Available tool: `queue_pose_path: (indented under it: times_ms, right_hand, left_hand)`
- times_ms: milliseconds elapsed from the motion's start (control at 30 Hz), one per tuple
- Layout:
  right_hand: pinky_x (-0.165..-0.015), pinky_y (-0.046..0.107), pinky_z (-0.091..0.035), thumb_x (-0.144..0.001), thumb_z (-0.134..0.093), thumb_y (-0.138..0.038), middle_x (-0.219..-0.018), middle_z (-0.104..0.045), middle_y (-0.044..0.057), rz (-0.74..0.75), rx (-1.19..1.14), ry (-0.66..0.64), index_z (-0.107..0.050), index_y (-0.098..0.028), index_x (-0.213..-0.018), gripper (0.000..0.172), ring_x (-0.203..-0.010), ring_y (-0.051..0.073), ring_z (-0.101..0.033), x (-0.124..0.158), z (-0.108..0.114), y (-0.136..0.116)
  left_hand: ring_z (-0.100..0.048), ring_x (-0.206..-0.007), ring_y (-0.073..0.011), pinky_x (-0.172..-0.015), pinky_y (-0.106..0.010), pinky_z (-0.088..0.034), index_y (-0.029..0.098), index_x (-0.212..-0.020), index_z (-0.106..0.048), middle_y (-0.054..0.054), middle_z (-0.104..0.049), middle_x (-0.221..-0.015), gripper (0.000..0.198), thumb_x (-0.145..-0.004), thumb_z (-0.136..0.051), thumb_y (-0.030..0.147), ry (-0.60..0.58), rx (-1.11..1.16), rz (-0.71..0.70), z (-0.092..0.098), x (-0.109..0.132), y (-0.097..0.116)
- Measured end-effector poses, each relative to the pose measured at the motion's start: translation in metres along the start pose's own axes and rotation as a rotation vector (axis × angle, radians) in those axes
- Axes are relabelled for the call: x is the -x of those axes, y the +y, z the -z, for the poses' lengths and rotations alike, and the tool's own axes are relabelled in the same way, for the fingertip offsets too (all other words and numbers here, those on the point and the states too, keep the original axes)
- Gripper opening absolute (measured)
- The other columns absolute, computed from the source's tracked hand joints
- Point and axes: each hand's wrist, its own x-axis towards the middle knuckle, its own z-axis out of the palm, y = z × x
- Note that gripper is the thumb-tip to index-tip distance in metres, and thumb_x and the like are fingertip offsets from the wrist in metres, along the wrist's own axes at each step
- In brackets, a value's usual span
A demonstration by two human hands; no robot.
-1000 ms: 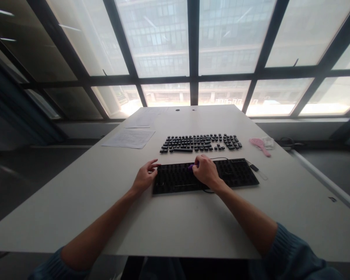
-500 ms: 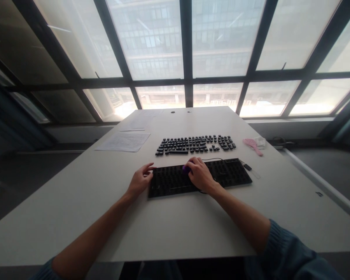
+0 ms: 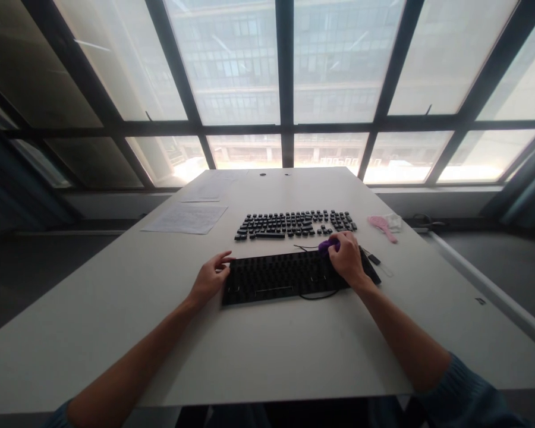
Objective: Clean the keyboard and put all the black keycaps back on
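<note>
A black keyboard (image 3: 271, 276) with its keycaps off lies slightly slanted in front of me. At its left end my left hand (image 3: 211, 274) rests with fingers stretched and apart, the thumb side against the edge. My right hand (image 3: 348, 258) is over the keyboard's right part, fingers closed around a small purple lump (image 3: 328, 246) whose kind I cannot make out. Part of that lump is hidden by the fingers. Just behind the keyboard, loose black keycaps (image 3: 279, 224) stand in rows on the white table (image 3: 267, 351).
Paper sheets (image 3: 185, 219) lie at the left. To the right are a pink hairbrush (image 3: 383, 227) and a crumpled white tissue or bag (image 3: 394, 222). A black cable (image 3: 317, 297) runs by the keyboard's front edge, and a small black tag-like piece (image 3: 374, 260) sits near its right corner.
My right hand has moved right along the keyboard with the purple lump, from its middle to its far right part. The left hand stays at the left end.
</note>
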Motion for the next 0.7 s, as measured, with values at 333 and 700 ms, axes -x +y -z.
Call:
queue_pose_path:
  times_ms: [333,700]
  right_hand:
    - [-0.102,0.039,-0.046,-0.081,-0.056,-0.005,-0.123,-0.058,0.009,0.430,-0.112,-0.335,-0.066,-0.022,-0.112,0.036,-0.117,0.025,-0.052,0.039,-0.024,-0.054]
    - [-0.083,0.037,-0.046,-0.079,-0.052,-0.007,-0.106,-0.059,0.011,-0.126,0.290,-0.078,-0.065,-0.019,-0.093,0.022,-0.098,0.028,-0.053,-0.004,0.017,0.013]
  left_hand:
    - [-0.067,-0.085,-0.0207,-0.081,-0.035,-0.057,0.010,-0.136,-0.057,-0.015,-0.072,-0.119,0.066,-0.075,-0.059,0.035,-0.016,-0.030,-0.012,0.003,-0.003,-0.003]
    - [-0.068,-0.086,-0.0215,-0.081,-0.035,-0.057,0.008,-0.136,-0.057,-0.016,-0.072,-0.120,0.069,-0.072,-0.058,0.035,-0.010,-0.030,0.007,0.002,0.000,0.006]
